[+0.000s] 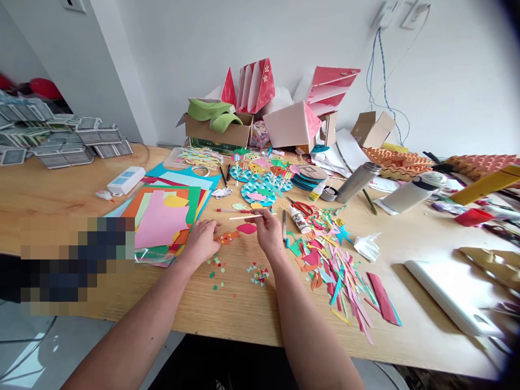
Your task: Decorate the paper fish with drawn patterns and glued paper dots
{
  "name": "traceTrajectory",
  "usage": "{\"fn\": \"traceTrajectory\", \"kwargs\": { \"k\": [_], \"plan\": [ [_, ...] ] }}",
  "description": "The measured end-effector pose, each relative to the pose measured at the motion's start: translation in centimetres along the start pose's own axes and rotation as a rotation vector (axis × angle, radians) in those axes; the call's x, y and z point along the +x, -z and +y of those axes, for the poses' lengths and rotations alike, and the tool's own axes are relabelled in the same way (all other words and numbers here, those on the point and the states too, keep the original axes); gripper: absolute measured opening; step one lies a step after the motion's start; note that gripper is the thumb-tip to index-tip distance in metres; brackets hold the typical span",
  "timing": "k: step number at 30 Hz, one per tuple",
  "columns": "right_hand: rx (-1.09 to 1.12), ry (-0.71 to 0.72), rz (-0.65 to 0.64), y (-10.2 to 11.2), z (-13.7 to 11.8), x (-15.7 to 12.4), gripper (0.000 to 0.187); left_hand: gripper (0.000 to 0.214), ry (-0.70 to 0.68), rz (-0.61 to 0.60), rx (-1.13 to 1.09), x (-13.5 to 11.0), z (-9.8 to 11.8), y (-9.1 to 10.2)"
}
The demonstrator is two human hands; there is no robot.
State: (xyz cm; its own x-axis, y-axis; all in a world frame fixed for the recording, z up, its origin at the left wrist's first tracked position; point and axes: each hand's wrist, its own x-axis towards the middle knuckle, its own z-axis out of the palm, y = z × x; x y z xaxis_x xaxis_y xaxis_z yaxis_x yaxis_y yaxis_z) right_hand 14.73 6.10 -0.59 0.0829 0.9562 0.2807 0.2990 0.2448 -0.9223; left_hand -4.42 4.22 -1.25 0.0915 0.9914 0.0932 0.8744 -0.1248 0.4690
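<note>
My right hand (268,230) pinches a thin pale stick (240,218) that points left across the table. Just below the stick lies a dark pink leaf-shaped paper piece (246,229). My left hand (203,238) rests on the tabletop with fingers apart, its thumb at the edge of an orange paper fish (228,237) dotted with small triangles. Tiny paper triangles (258,274) and green and red paper dots (216,274) are scattered nearer me. A red pencil-like stick (227,210) lies beyond the hands.
Left is a stack of coloured paper (162,222). To the right are a glue bottle (299,220), red scissors (301,207) and paper scraps (345,271). Blue wavy discs (259,190) with paper fish lie behind. Flasks (412,192) and a white device (450,298) are farther right.
</note>
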Motion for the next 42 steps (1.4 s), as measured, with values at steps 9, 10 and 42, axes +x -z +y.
{"fn": "traceTrajectory", "kwargs": {
  "k": [9, 10, 42],
  "plan": [
    [0.121, -0.076, -0.114, -0.6, 1.1, 0.0, 0.018, 0.049, 0.004, -0.021, 0.005, -0.1, 0.2, -0.1],
    [0.124, -0.080, -0.113, -0.6, 1.1, 0.0, 0.018, 0.049, 0.006, -0.024, 0.004, -0.1, 0.2, -0.2],
    [0.477, -0.356, -0.162, -1.7, 0.4, -0.3, 0.038, 0.051, 0.009, -0.033, -0.058, 0.0, 0.2, -0.3]
  ]
}}
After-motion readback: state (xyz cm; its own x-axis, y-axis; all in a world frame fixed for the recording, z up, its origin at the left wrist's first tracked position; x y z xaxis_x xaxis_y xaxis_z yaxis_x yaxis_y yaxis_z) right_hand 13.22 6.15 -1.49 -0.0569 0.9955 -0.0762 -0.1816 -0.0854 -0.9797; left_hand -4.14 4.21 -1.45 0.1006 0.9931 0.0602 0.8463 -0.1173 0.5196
